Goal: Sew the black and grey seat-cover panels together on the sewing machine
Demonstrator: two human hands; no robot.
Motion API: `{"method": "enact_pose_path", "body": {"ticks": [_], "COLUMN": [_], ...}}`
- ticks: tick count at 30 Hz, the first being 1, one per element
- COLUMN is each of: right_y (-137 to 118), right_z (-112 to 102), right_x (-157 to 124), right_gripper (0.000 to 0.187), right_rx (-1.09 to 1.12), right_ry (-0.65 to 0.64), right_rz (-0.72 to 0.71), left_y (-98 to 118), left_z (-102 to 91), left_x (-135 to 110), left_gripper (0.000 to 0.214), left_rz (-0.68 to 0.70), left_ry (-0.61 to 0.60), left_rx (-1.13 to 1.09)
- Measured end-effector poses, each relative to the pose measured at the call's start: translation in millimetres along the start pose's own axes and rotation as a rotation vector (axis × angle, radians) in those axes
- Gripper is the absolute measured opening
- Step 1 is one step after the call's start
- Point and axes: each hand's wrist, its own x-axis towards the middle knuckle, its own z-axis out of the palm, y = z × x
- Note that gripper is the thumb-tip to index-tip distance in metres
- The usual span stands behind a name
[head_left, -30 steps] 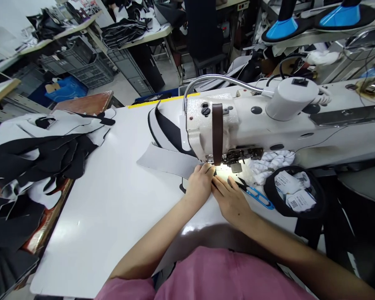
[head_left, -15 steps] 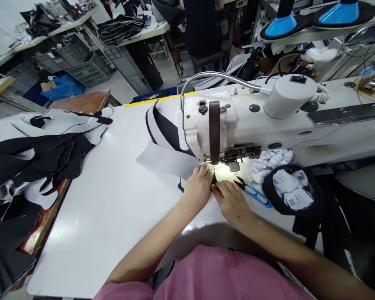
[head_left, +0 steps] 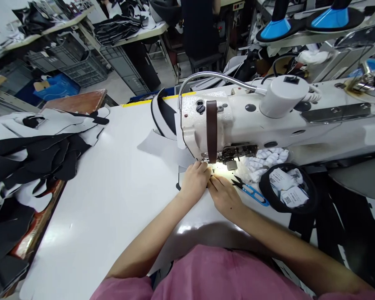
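Note:
Under the head of a white sewing machine (head_left: pixel 225 125), my left hand (head_left: pixel 195 180) is closed on the near end of a grey and black fabric piece (head_left: pixel 167 148). The piece runs back to the left of the machine and curls up behind it. Close against the left hand, my right hand (head_left: pixel 224 196) has its fingers pinched together at the lit needle area. The fingertips hide the fabric edge there. Blue thread snips (head_left: pixel 253 193) lie just right of my right hand, blades toward the needle.
A black round container (head_left: pixel 271 202) with white printed labels stands on the right, beside bunched white material (head_left: pixel 265 162). Cut black and grey fabric pieces (head_left: pixel 59 154) are heaped on the left. A person (head_left: pixel 200 29) sits beyond the machine.
Both hands have drawn closer together at the needle, the right shifting slightly left and up. The fabric's far end has swung upright behind the machine head. The view has shifted slightly.

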Motion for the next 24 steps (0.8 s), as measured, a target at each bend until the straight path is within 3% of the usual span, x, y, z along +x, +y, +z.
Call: {"method": "enact_pose_path", "body": {"ticks": [4, 11, 21, 24], "right_y": [0.0, 6.2, 7.9, 2.8], "right_z": [1.2, -4.0, 0.4, -12.6], "right_x": [6.1, 13.8, 11.6, 10.5], "right_gripper": [0.039, 0.041, 0.032, 0.028], "right_rx": [0.037, 0.128, 0.13, 0.124], "right_ry": [0.005, -0.099, -0.064, -0.1], "right_rz": [-0.006, 0.047, 0.037, 0.017], "left_y": [-16.2, -36.7, -40.4, -39.8], "left_z": [14.5, 28.3, 31.2, 33.5], "left_x": [4.7, 16.1, 12.4, 8.5], "left_gripper": [0.015, 0.022, 0.028, 0.033], "left_rz": [0.079, 0.11, 0.02, 0.045], "left_ry": [0.099, 0.224, 0.301, 0.309], "left_rx": [-0.047, -0.161, -0.257, -0.283]}}
